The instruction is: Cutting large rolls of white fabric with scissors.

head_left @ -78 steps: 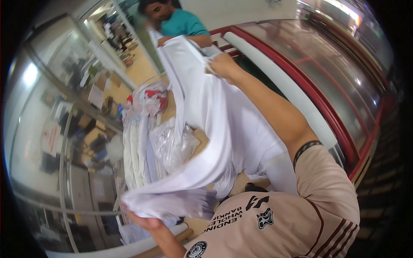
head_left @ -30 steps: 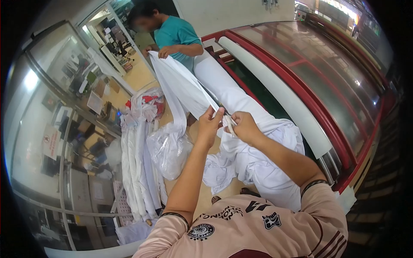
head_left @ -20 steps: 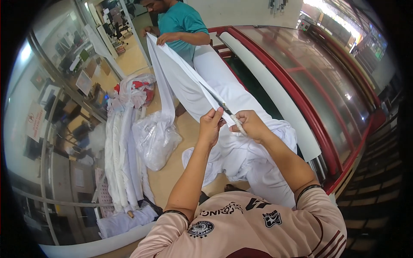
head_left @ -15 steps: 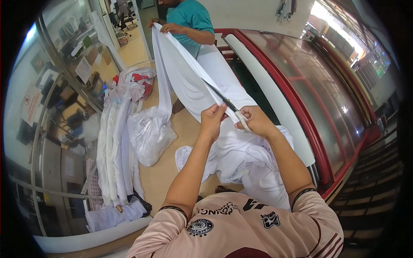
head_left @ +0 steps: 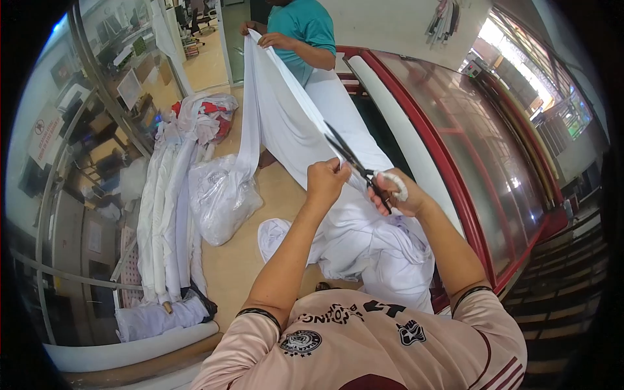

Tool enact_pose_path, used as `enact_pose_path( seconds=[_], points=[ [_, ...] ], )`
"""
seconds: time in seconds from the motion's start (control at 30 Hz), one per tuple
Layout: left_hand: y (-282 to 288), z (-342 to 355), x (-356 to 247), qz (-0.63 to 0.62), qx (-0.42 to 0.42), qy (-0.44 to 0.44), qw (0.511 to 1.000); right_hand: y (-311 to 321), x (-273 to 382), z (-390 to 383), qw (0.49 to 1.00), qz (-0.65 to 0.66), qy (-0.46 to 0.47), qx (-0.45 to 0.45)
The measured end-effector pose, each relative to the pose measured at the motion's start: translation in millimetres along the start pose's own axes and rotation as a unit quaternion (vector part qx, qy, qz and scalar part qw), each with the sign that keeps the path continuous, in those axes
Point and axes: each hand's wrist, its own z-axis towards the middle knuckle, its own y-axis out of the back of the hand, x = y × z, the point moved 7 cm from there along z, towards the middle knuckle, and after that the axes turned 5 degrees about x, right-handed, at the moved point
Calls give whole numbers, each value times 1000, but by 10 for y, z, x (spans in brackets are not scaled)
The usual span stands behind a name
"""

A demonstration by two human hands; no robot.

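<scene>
A long sheet of white fabric point(head_left: 283, 97) stretches between a co-worker in a teal shirt point(head_left: 311, 29), whose two hands hold its far end, and me. My left hand point(head_left: 327, 183) is closed, pinching the near edge of the cloth. In my right hand point(head_left: 409, 198) is a pair of large dark scissors point(head_left: 351, 158), one handle loop wrapped in white. Their blades are spread apart and point away from me along the fabric's edge; exactly how they straddle the cloth I cannot tell. Below my hands lies a bunched heap of white fabric point(head_left: 370, 250).
A red-framed machine point(head_left: 448, 123) with a white roller point(head_left: 406, 130) stands at the right. On the left, fabric rolls point(head_left: 156, 227) and a clear plastic bag point(head_left: 224, 205) lie on the floor beside a glass partition point(head_left: 84, 169).
The scissors have opened: their blades and handles, close together before, are now apart. My right hand has turned and its fingers have spread with the handles. The view has shifted slightly.
</scene>
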Motion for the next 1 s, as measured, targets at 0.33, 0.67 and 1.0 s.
enact_pose_path(
  seconds=[0.33,0.67,1.0],
  points=[
    [-53,-314,50,129,72,-57,987,-55,176,220,996,-65,-7,-59],
    [-514,-1670,344,33,253,-103,961,-2,879,1573,986,-110,-41,-118],
    [-1036,-2566,240,-13,555,-135,821,58,1688,2727,940,-268,-48,-205]
  ],
)
